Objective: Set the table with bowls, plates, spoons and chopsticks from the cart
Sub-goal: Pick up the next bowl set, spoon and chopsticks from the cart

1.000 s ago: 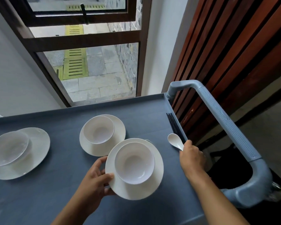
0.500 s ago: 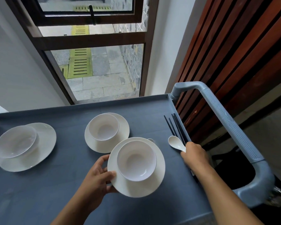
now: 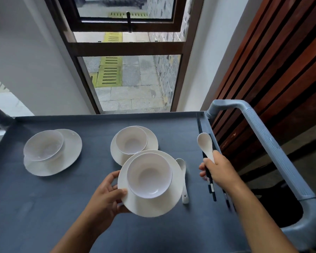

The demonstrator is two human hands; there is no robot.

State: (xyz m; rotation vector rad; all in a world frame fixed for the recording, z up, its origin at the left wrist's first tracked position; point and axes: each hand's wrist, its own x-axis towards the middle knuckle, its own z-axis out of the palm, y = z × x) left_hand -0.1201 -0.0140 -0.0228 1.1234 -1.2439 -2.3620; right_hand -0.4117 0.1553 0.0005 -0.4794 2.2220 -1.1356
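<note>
Head view: my right hand (image 3: 219,172) has come up off the cart's (image 3: 44,207) 3 o'clock edge with its load. A second ago it was pressed down over the white spoon (image 3: 204,145) beside the black chopsticks (image 3: 211,189). Now the fingers are curled round both at once, the spoon's bowl sticking out toward 12 o'clock and the chopstick ends trailing toward 6.

My left hand (image 3: 106,196) keeps its pinch on the near plate (image 3: 150,209) at the rim's 9 o'clock side, thumb on top and fingers underneath, with the bowl (image 3: 149,178) sitting in it. The plate overlaps the one behind it and looks lifted clear of the cart.

With the right hand moved, a second spoon (image 3: 184,179) shows lying just beside the held plate at its 3 o'clock.

So I judge one full place setting is in hand — plate, bowl, spoon, chopsticks — and ready to carry to the table, which is out of sight. Two more sets wait on the cart: the middle bowl (image 3: 131,139) on its plate at 12 o'clock, and the far bowl (image 3: 43,146) on its plate at 9 o'clock.
</note>
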